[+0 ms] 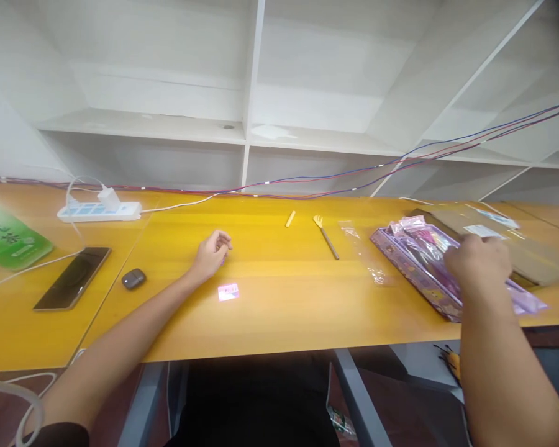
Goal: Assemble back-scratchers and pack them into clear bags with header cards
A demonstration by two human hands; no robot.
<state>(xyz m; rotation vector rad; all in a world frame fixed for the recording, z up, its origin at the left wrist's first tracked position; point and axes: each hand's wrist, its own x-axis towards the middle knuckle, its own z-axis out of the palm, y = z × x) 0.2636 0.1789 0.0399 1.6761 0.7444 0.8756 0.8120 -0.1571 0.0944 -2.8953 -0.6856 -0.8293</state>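
Note:
My left hand (213,254) rests over the table with its fingers curled in. A tiny purple bit shows at its fingertips, too small to name. Just below it lies a small pink and white card (228,292). My right hand (479,261), slightly blurred, is closed over the right part of an open purple patterned box (417,282). Clear and pink plastic packets (419,239) fill that box. What the right fingers grip is hidden beneath the hand. Between the hands lie a small fork-like tool with a dark handle (330,242) and a short yellow stick (290,218).
A clear plastic wrapper (366,254) lies left of the box, and a flat cardboard box (535,248) behind it. Toward the left are a phone (72,279), a dark key fob-like object (133,279), a power strip (100,212) and a green pouch (12,239). Cables run along the back.

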